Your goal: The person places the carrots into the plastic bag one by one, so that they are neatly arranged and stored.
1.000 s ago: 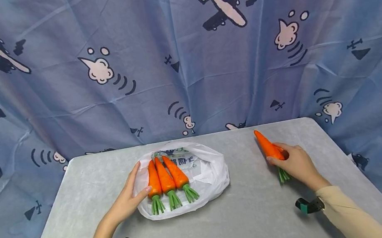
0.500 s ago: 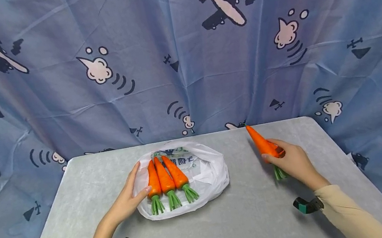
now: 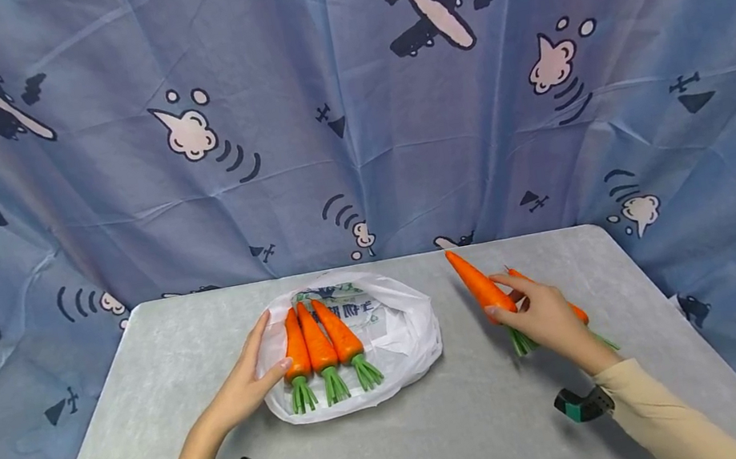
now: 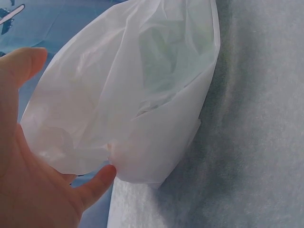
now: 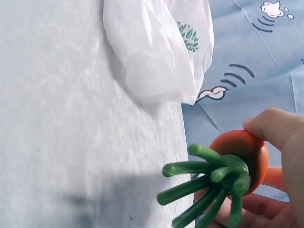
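In the head view, three orange carrots (image 3: 320,343) with green stems lie side by side in the open mouth of a white plastic bag (image 3: 421,326). My left hand (image 3: 242,384) rests spread against the bag's left side, its thumb at the rim beside the leftmost carrot. In the left wrist view, fingers (image 4: 97,185) touch the bag's outer wall. To the right of the bag, my right hand (image 3: 543,314) grips another carrot (image 3: 478,284) near its stem end, tip pointing up and left. The right wrist view shows its green stems (image 5: 204,190) facing the camera.
A further carrot (image 3: 578,314) lies on the grey table (image 3: 406,458), partly hidden behind my right hand. A blue patterned curtain (image 3: 347,103) hangs behind the table's far edge.
My right hand has moved left toward the bag with its carrot, uncovering part of the carrot on the table. My left hand and the bag have hardly moved.
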{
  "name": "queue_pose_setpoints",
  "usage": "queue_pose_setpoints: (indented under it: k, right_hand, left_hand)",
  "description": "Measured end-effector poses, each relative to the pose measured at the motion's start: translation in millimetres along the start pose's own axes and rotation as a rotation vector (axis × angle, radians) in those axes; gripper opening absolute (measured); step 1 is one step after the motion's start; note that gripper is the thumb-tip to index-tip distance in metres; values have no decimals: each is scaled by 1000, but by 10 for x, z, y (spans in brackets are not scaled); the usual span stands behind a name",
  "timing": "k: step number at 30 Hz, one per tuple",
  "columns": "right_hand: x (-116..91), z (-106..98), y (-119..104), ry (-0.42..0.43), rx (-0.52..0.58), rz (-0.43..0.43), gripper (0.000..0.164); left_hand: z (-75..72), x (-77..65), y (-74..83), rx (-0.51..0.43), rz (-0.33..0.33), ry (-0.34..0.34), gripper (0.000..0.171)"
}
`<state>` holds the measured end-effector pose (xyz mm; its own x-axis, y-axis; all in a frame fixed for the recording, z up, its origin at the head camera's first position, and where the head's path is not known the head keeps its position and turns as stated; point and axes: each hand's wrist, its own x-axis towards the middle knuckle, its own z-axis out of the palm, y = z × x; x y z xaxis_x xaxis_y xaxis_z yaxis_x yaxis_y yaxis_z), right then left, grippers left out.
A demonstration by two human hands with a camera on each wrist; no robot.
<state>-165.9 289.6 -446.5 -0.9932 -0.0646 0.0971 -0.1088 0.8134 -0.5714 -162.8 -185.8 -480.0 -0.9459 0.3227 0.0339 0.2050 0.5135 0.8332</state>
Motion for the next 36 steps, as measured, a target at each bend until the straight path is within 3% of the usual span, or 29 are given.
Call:
queue_pose_setpoints:
  k: [28, 36]
  right_hand:
    - [2, 296, -520, -140, 70, -148, 56]
    - [50, 380, -681, -216, 109, -131, 57]
  left_hand:
    - [-31, 1, -28, -8, 18, 18, 86]
    - [-13, 23, -3, -4, 1, 5, 85]
